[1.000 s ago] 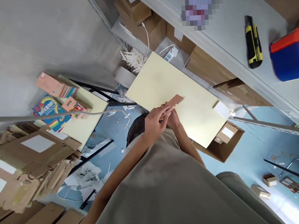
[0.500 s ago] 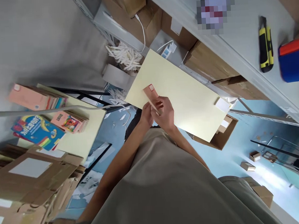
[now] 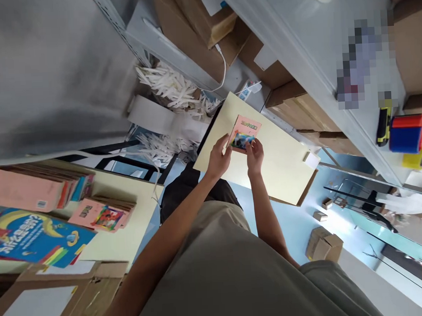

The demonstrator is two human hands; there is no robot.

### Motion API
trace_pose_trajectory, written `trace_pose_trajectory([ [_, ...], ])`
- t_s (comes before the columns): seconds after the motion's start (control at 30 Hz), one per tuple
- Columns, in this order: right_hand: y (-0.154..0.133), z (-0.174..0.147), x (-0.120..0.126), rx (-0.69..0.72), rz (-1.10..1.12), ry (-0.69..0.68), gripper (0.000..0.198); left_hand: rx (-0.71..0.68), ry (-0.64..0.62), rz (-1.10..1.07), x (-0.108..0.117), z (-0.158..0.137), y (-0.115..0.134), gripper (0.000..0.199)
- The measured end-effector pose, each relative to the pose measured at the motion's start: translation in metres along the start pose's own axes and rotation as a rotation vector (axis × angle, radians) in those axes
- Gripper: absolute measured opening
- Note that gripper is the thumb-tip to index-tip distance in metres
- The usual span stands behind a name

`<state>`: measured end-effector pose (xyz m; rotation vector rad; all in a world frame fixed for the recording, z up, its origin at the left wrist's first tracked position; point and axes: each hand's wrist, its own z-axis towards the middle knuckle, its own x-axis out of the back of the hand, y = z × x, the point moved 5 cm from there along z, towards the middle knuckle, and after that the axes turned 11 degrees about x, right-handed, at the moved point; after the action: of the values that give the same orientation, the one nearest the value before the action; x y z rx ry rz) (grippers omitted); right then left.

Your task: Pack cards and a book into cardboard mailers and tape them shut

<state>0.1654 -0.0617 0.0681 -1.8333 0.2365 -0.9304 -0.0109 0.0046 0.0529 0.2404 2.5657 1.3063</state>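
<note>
A thin pink book (image 3: 249, 126) with a colourful picture on its cover is held over the pale yellow tabletop (image 3: 268, 164), cover facing up. My left hand (image 3: 218, 158) grips its left edge, fingers curled against the side. At the lower right corner, my right hand (image 3: 255, 158) pinches the book with the thumb on the cover. Whether the book's far end rests on the table or hangs just above it, I cannot tell.
Left of me, a second table carries stacked pink books (image 3: 106, 214) and a blue book (image 3: 41, 235), beside flattened cardboard (image 3: 94, 296). A white block (image 3: 310, 160) sits at the table's right end. The grey shelf (image 3: 296, 35) holds a yellow-black cutter (image 3: 383, 123). Paper strips (image 3: 170, 87) lie beyond.
The pink book has turned from tilted on edge to cover up. My hands have moved from close together to either side of it. The view has shifted.
</note>
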Motion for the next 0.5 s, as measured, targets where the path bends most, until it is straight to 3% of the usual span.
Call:
trace_pose_trajectory([
  [0.1, 0.001, -0.005, -0.004, -0.143, -0.098, 0.039, 0.071, 0.047, 0.048, -0.042, 0.019, 0.009, -0.009, 0.047],
  [0.23, -0.022, -0.024, -0.035, -0.058, -0.214, -0.098, 0.059, 0.281, 0.223, -0.129, 0.072, 0.007, -0.046, 0.04],
  [0.37, -0.042, -0.021, -0.118, 0.174, -0.255, -0.404, 0.039, 0.488, 0.431, -0.166, 0.126, 0.011, -0.087, 0.035],
  [0.5, -0.014, 0.014, -0.238, 0.211, -0.376, -0.778, 0.032, 0.507, 0.553, -0.338, 0.163, 0.045, -0.127, 0.021],
])
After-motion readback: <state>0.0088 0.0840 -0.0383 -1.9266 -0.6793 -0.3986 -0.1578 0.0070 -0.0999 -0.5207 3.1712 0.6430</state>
